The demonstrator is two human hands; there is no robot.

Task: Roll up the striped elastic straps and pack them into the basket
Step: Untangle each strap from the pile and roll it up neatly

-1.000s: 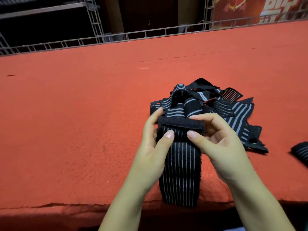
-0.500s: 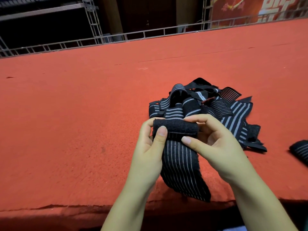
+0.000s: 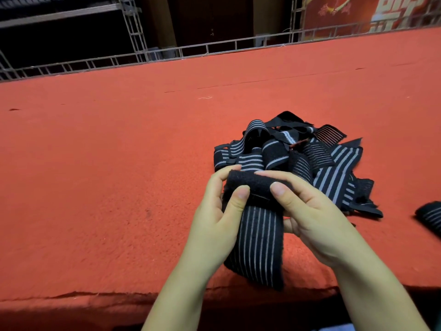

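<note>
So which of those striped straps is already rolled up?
The small strap roll lying alone at the right edge, apart from the loose pile. The strap in hand is only started.

1 head-worn wide view, forward and down, close over red table (image 3: 95,187).

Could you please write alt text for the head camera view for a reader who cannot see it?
Two hands, left hand and right hand, roll the top end of a black striped elastic strap above a red carpeted surface. A pile of loose straps lies just behind.
</note>
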